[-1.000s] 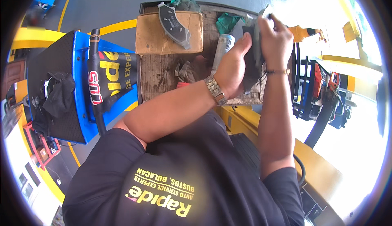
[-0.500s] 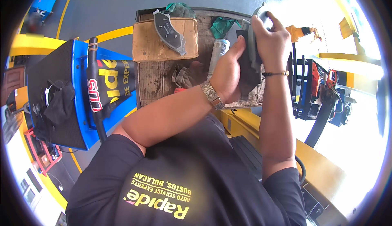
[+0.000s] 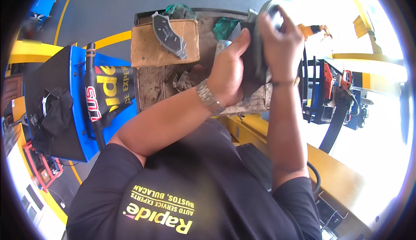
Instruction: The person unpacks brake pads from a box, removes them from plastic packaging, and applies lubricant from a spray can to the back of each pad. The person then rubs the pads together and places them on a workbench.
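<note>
A brake pad (image 3: 261, 45) stands on edge in my right hand (image 3: 282, 45), whose fingers grip its upper end and far side. My left hand (image 3: 227, 73) is closed on a dark flat sheet (image 3: 250, 69) pressed along the pad's left side, thumb pointing up. What the sheet is made of I cannot make out, and the left fingers are mostly hidden behind it. Another brake pad (image 3: 168, 35), curved and grey-black with small raised marks, lies on a cardboard box (image 3: 143, 49) to the left.
The box rests on a worn tray-like tabletop (image 3: 149, 77). Green wrapping (image 3: 224, 27), a can (image 3: 222, 46) and a crumpled rag (image 3: 184, 82) lie there too. A blue stand with a black bar (image 3: 91, 84) is at left; red and black equipment (image 3: 329, 84) is at right.
The whole scene has shifted slightly left in view. Both hands stay on the brake pad and dark sheet; the right hand is blurred by motion, and the left covers more of the can.
</note>
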{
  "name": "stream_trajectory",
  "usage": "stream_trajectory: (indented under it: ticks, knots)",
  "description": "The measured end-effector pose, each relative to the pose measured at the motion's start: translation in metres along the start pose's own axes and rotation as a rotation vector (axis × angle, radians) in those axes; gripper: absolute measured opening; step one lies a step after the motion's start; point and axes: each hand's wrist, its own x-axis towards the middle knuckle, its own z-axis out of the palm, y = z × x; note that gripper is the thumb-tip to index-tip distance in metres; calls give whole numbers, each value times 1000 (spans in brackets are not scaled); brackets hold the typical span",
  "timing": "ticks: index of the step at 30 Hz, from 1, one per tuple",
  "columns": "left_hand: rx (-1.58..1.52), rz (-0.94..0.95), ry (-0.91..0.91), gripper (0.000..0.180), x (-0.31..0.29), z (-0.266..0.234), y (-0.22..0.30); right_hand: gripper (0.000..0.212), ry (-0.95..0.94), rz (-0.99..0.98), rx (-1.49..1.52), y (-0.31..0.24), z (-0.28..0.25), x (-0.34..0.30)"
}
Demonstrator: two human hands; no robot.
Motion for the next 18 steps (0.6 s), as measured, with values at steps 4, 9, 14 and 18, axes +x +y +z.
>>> stream_trajectory:
  ticks: [4,9,14,18]
  knots:
    - [14,26,62,54,-5,10,2,62,-4,8,91,-9,-9,-12]
    - [-46,-31,60,51,-11,22,8,65,-8,-149,11,-2,-12,-31]
    - [-16,-13,64,51,-9,11,3,60,11,16,-22,0,-4,1]
    - [-9,3,51,53,-14,9,12,64,-46,-256,137,-9,-16,-56]
